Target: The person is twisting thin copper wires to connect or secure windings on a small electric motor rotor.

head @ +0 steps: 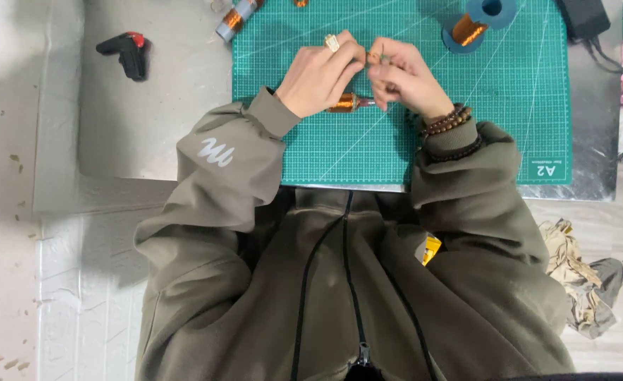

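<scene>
The left hand [320,74] and the right hand [404,74] are meeting over the green mat [495,113] on the counter [149,127]; both are pinching shut on a thin wire [375,56] between the fingertips; a small copper coil [344,103] is sitting under the left hand, at 6 o'clock from the pinch; I think the wire is being wound or twisted; next calls for tiny, steady pulls; a blue spool [475,25] is lying at 2 o'clock.

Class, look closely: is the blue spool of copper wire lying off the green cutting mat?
No, the blue spool of copper wire lies on the green cutting mat, near its far right corner.
</scene>
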